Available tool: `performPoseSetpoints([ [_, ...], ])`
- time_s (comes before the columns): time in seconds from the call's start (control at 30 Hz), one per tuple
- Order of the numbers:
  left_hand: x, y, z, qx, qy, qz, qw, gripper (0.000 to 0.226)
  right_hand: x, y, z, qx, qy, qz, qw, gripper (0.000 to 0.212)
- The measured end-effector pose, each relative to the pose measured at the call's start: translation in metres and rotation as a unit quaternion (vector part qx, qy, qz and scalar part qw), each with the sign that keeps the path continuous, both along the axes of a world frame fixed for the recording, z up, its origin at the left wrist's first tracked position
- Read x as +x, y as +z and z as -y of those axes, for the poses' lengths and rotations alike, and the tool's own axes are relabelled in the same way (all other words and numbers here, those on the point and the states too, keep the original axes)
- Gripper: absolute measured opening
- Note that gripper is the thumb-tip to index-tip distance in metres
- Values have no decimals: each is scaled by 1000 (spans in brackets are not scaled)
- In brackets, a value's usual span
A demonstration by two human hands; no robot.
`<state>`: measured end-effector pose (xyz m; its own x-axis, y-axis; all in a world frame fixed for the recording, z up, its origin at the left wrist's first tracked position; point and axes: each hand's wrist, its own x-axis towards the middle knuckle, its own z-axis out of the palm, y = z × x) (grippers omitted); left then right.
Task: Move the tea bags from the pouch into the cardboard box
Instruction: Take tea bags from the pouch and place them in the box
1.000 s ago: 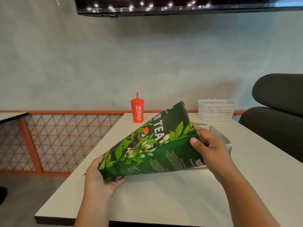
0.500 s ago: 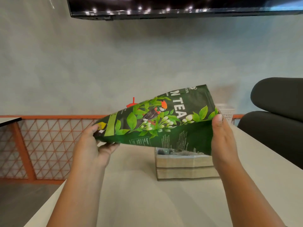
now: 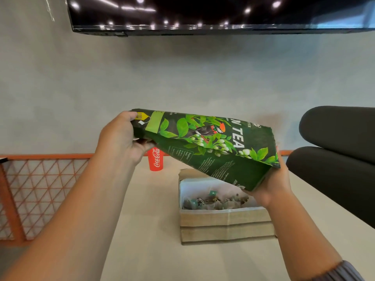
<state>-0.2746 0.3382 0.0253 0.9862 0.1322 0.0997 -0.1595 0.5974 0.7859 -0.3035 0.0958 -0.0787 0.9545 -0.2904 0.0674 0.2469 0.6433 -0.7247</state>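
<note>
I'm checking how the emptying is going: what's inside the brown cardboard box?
Paper tea bags with strings and green tags lie piled in the white-lined brown cardboard box. The tilted green tea pouch and right hand cover its far right corner.

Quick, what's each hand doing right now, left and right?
Left hand: grips the raised end of the green tea pouch.
Right hand: grips the pouch's lower end above the cardboard box.

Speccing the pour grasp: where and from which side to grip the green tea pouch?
By its two short ends, as now: left hand pinching the raised end from the left, right hand cupping the lower end's corner from below right. The pouch is long, flat and tilted toward the cardboard box, so end grips control the slope.
</note>
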Motion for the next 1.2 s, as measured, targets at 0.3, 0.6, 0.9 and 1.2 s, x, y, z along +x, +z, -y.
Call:
performPoseSetpoints([
  [0.3, 3, 21, 23, 59, -11, 29, 998, 13, 11, -11, 16, 40, -19, 34, 998, 40],
  [0.6, 1, 23, 24, 70, -12, 57, 996, 7, 17, -20, 25, 51, -8, 52, 997, 36],
  [0.9, -7, 22, 24, 99, -15, 119, 988, 11, 29, -34, 29, 79, -13, 42, 996, 26],
  [1.2, -4, 13, 17, 63, -13, 116, 991, 9, 27, -31, 23, 88, -13, 76, 993, 37],
])
